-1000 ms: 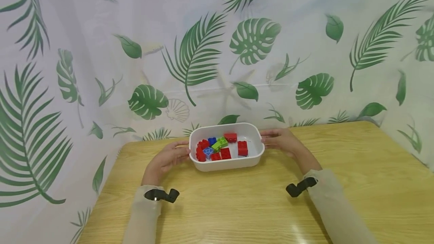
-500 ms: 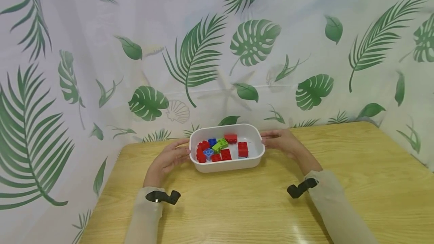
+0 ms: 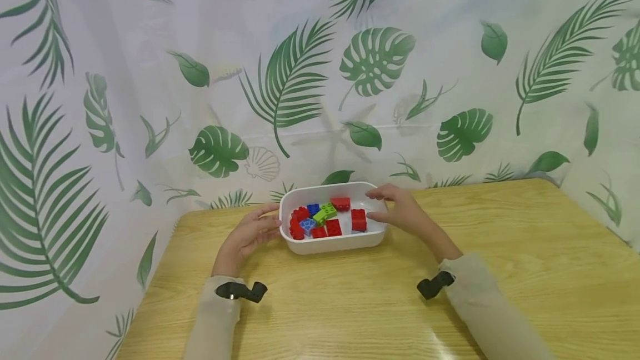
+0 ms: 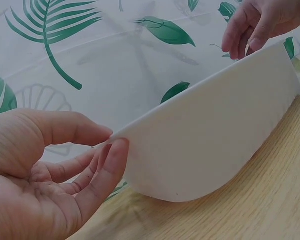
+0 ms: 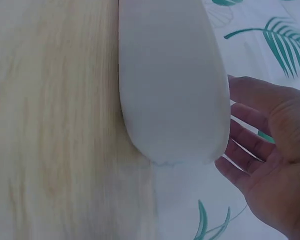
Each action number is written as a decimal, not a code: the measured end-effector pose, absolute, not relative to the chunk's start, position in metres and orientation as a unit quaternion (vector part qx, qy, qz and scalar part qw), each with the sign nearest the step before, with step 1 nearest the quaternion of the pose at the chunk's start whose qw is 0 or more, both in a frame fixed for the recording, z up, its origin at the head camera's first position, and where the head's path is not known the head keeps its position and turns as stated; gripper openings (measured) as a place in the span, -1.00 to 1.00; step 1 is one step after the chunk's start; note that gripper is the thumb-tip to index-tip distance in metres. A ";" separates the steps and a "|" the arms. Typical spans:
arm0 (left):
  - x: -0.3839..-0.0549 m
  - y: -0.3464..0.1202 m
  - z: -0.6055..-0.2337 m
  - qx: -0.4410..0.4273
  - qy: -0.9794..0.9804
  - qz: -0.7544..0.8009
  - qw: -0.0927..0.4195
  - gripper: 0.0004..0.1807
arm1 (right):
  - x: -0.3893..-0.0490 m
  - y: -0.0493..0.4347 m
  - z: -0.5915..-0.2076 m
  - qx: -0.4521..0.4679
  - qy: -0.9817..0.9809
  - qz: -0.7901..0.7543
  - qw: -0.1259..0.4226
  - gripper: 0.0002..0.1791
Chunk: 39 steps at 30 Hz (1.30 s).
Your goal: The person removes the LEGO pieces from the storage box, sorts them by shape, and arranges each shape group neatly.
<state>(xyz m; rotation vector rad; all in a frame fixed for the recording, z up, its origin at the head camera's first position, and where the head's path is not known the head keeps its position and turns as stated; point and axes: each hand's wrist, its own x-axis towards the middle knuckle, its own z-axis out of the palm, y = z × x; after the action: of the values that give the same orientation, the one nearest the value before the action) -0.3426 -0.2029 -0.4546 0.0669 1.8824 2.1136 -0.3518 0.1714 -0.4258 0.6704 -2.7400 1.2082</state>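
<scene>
A white, round-cornered box [image 3: 335, 245] of studded red, blue and green bricks [image 3: 325, 213] sits on the table's [image 3: 330, 304] far side, left rim pinched by the left hand [image 3: 247, 235]; the right hand [image 3: 404, 213] (fingers parted, holding nothing) reaches over its right end.

White leaf-print backdrop [image 3: 330, 82], outlined seashell print [image 3: 262, 164], wood-grain table [image 3: 340, 299]

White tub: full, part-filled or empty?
Part-filled: red, blue and green bricks lie in the white tub, but bare floor shows between some of them.
</scene>
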 end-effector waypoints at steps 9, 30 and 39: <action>-0.341 -0.203 -0.457 0.035 0.655 0.738 0.157 -0.40 | -0.355 0.154 -0.428 0.262 -0.900 0.348 -0.009 -0.43; -0.340 -0.205 -0.456 0.035 0.645 0.748 0.151 -0.38 | -0.361 0.138 -0.431 0.241 -0.931 0.273 -0.041 -0.40; -0.344 -0.203 -0.456 0.022 0.656 0.739 0.150 -0.39 | -0.361 0.138 -0.431 0.241 -0.930 0.275 -0.036 -0.45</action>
<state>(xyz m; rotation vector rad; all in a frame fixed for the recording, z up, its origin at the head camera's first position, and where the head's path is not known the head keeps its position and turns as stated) -0.3438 -0.2030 -0.4562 0.0625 1.8852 2.1235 -0.3612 0.1382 -0.4312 0.7741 -2.9906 0.8844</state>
